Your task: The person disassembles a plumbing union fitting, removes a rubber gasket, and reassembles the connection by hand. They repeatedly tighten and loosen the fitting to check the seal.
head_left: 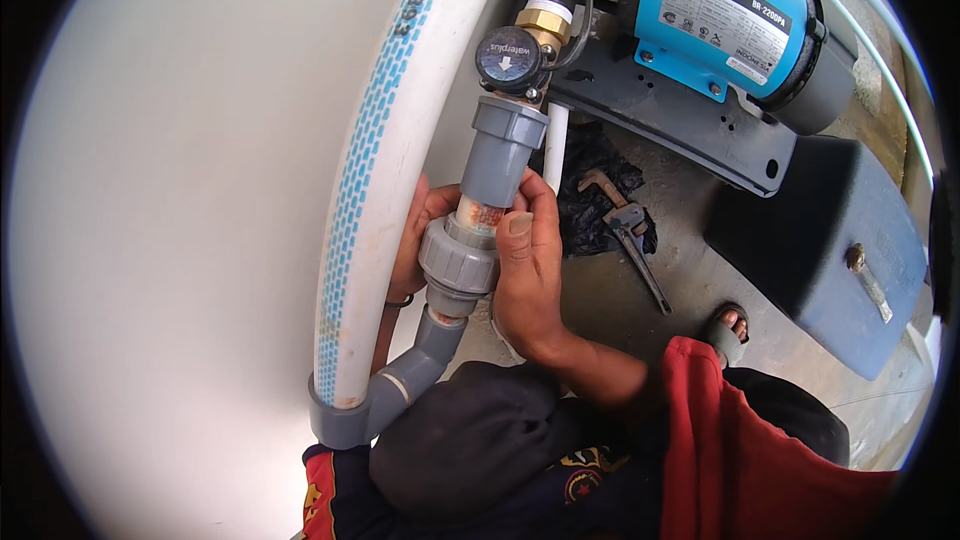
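Apparently light in itself but stiff in place: hard plastic, by the look of the grey union (456, 262), joined in line to the short pale pipe (480, 215) just above and the grey elbow (430, 348) below. Best held around the ribbed ring, where the ridges should give purchase; likely slicker on the smooth collars, and perhaps liable to crack if forced sideways. Reddish smears on the short pipe, so maybe rough or tacky there.

Now, as to position: between both hands, with the union in the middle. Just right of it, the right hand (532, 280), curved in close, thumb upward beside the short pipe, fingers passing behind. Left of it, the left hand (410, 245), partly behind the white pipe (395, 140), fingers bent toward the short pipe. Cannot tell whether truly gripping or only cupping; contact hidden on the far side.

Farther above the union, a grey socket (500, 155); well up and to the right of it, the blue pump (715, 20). Right of the union, near the dark plastic on the floor, a wrench (627, 218), untouched.
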`<state>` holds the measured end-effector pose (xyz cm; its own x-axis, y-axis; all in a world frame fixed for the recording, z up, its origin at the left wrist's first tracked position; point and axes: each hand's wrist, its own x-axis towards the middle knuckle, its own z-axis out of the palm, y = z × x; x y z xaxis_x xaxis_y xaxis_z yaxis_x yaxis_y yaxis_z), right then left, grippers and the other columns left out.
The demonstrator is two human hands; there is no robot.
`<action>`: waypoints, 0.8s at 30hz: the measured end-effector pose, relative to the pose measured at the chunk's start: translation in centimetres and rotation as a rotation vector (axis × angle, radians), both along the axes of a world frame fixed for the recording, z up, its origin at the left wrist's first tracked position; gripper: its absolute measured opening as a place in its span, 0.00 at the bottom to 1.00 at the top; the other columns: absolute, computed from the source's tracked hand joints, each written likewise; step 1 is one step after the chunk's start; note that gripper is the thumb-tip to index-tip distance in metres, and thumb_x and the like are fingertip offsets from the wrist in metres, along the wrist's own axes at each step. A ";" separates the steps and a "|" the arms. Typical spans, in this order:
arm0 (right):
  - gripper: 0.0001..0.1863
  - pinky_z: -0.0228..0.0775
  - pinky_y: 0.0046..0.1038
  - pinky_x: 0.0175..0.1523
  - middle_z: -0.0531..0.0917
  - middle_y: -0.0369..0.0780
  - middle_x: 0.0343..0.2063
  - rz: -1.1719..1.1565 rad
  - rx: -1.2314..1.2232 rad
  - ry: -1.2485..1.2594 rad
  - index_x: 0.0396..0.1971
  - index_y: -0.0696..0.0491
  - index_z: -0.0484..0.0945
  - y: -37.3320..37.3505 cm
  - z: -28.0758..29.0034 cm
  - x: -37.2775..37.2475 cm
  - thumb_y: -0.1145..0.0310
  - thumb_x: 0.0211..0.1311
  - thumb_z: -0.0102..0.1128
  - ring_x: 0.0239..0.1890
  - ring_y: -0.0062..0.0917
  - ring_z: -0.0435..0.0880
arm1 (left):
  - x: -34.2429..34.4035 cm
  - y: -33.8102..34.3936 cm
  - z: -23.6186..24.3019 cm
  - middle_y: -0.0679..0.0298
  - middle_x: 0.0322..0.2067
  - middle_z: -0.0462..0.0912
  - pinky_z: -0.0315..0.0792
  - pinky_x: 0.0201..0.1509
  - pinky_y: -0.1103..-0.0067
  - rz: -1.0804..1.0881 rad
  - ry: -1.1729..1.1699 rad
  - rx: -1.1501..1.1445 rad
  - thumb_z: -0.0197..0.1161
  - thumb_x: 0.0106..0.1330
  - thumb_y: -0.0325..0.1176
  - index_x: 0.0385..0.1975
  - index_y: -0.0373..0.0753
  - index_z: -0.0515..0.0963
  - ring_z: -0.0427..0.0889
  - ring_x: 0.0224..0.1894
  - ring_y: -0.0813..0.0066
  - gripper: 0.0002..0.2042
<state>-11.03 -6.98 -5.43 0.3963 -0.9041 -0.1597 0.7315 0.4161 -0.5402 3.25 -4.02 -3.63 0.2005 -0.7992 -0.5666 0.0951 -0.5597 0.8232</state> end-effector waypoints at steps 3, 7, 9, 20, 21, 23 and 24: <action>0.46 0.72 0.28 0.51 0.81 0.43 0.41 0.011 -0.197 0.319 0.64 0.66 0.51 0.0 1.5 -0.7 0.46 0.62 0.64 0.45 0.25 0.80 | 0.3 0.6 0.2 0.57 0.44 0.82 0.77 0.47 0.76 -0.152 0.146 -0.102 0.35 0.68 0.70 0.49 0.28 0.75 0.82 0.43 0.72 0.43; 0.49 0.72 0.29 0.52 0.81 0.43 0.41 -0.010 -0.180 0.300 0.64 0.65 0.51 -0.2 1.0 0.0 0.44 0.60 0.65 0.46 0.25 0.80 | -1.1 0.2 2.5 0.57 0.41 0.82 0.76 0.46 0.77 -0.249 -0.108 -0.038 0.38 0.68 0.69 0.48 0.27 0.75 0.81 0.42 0.74 0.42; 0.50 0.71 0.30 0.54 0.80 0.44 0.43 -0.012 -0.095 0.180 0.64 0.64 0.51 -0.1 0.0 0.4 0.42 0.59 0.65 0.47 0.25 0.80 | -2.1 -0.6 3.5 0.57 0.42 0.82 0.75 0.46 0.77 -0.297 -0.300 -0.074 0.39 0.68 0.69 0.49 0.26 0.74 0.80 0.43 0.75 0.42; 0.51 0.69 0.29 0.56 0.75 0.46 0.51 0.015 0.124 -0.099 0.64 0.62 0.51 -0.2 -0.6 0.3 0.36 0.59 0.60 0.50 0.26 0.78 | -2.5 -0.4 2.6 0.54 0.47 0.81 0.74 0.55 0.74 -0.010 0.108 -0.151 0.34 0.65 0.73 0.57 0.26 0.69 0.80 0.50 0.70 0.47; 0.51 0.69 0.29 0.56 0.76 0.46 0.50 0.000 0.197 0.007 0.64 0.63 0.51 0.0 0.0 -0.1 0.37 0.59 0.61 0.50 0.26 0.78 | -2.0 -0.6 2.1 0.54 0.47 0.81 0.75 0.55 0.73 -0.006 0.242 -0.122 0.34 0.65 0.73 0.58 0.26 0.68 0.81 0.49 0.69 0.48; 0.50 0.69 0.28 0.55 0.78 0.46 0.47 0.015 -0.119 0.238 0.64 0.63 0.50 -0.2 0.8 -0.5 0.41 0.59 0.63 0.50 0.26 0.78 | -1.5 -0.2 1.6 0.55 0.47 0.81 0.75 0.54 0.73 -0.028 0.258 -0.072 0.33 0.65 0.74 0.58 0.27 0.69 0.81 0.48 0.69 0.48; 0.49 0.69 0.28 0.55 0.79 0.45 0.46 0.023 -0.282 0.349 0.64 0.64 0.50 -0.2 1.1 -0.6 0.43 0.60 0.64 0.50 0.26 0.78 | -1.4 0.1 1.6 0.55 0.45 0.81 0.75 0.53 0.73 -0.049 0.141 -0.053 0.33 0.65 0.73 0.56 0.27 0.70 0.82 0.46 0.70 0.47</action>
